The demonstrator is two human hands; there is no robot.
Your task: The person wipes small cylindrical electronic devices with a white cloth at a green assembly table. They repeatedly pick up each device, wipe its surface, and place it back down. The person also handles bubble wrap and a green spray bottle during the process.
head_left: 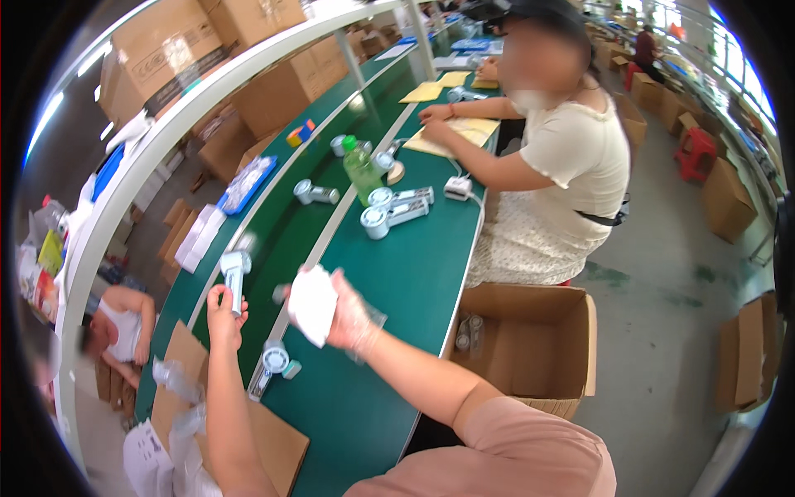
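Note:
My left hand (224,319) is closed around the handle of a light blue handheld fan (236,277), held upright with its round head on top. Over the green table (356,398), my right hand (349,319) grips a folded white cloth (313,306); clear thin plastic, seemingly a glove, covers this hand. The cloth and the fan are apart. Just below my hands lies another fan (274,358) with a small teal piece beside it. Farther up the table, a fan pair (377,219) lies near a green plastic bottle (361,170). A blurred small object shows behind the cloth.
A co-worker (571,157) sits at the table's right side, hands on yellow sheets (455,137). An open cardboard box (530,344) stands by the table edge. Another fan (315,192) lies on the dark green strip. A blue tray (248,184) sits left; cardboard (269,443) lies near.

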